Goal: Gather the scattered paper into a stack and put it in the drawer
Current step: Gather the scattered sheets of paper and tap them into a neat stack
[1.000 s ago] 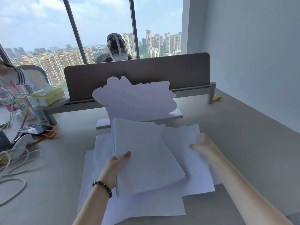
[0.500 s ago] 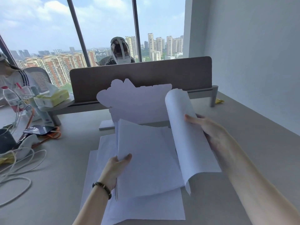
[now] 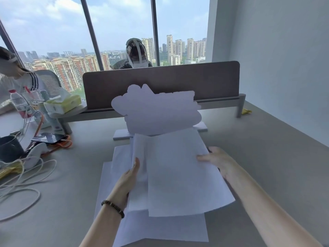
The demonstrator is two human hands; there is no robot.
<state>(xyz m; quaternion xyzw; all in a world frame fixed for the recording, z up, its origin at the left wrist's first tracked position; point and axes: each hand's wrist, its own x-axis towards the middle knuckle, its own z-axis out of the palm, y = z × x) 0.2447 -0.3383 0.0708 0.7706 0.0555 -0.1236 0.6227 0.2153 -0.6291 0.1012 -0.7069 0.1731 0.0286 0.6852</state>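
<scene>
A stack of white paper (image 3: 138, 184) is raised over the desk, gripped at its left edge by my left hand (image 3: 127, 180). On top of it lies a single sheet (image 3: 181, 173), which my right hand (image 3: 218, 162) grips at its right edge. More loose sheets (image 3: 160, 227) lie flat on the grey desk (image 3: 267, 166) underneath, fanned out to the left and toward me. No drawer is in view.
A white cloud-shaped cutout on a stand (image 3: 156, 113) stands just behind the papers, before a brown divider panel (image 3: 160, 82). At left are cables (image 3: 21, 184), a phone (image 3: 48, 138), a dark mug (image 3: 9, 147), a bottle (image 3: 17, 102) and tissues (image 3: 62, 104). Two people sit beyond.
My right hand lifted a loose sheet from the right, swung it over and laid it onto the stack held by my left hand.
</scene>
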